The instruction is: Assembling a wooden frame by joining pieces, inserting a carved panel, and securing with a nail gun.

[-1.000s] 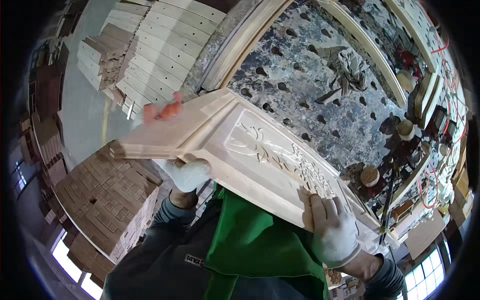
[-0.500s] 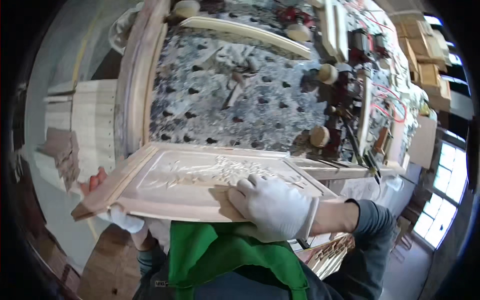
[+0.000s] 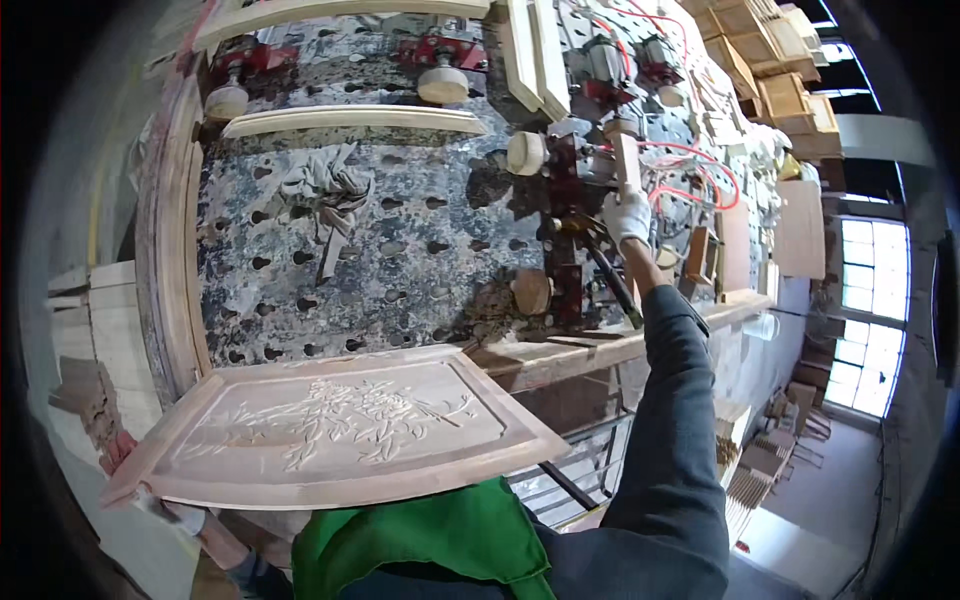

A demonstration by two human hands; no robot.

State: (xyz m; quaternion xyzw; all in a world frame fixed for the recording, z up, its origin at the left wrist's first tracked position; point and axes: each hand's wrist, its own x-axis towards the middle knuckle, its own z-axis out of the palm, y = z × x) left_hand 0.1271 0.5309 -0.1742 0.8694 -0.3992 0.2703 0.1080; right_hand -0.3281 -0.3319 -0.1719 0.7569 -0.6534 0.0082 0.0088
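Note:
A carved wooden panel (image 3: 340, 480), with leaves and flowers in relief inside a raised frame, lies tilted across my front, its far edge near the workbench. My left hand (image 3: 165, 508), in a white glove with bare fingertips, grips the panel's left end, fingers at the outer edge and thumb underneath. Stretched far to the right over the bench, my white-gloved right hand (image 3: 628, 216) is closed around the lower end of a pale wooden strip (image 3: 626, 160). Its fingers are partly hidden by the glove's back.
The worn metal bench (image 3: 400, 270) has many holes. Red clamps with round wooden pads (image 3: 531, 294), a crumpled grey cloth (image 3: 325, 190), wooden rails (image 3: 350, 120) and red air hoses (image 3: 700, 200) lie on it. A small wooden box (image 3: 702, 255) stands right of my right hand.
My right hand has left the panel's surface and reached forward and right, where it now holds the wooden strip. My left hand keeps hold of the panel. The view has shifted right.

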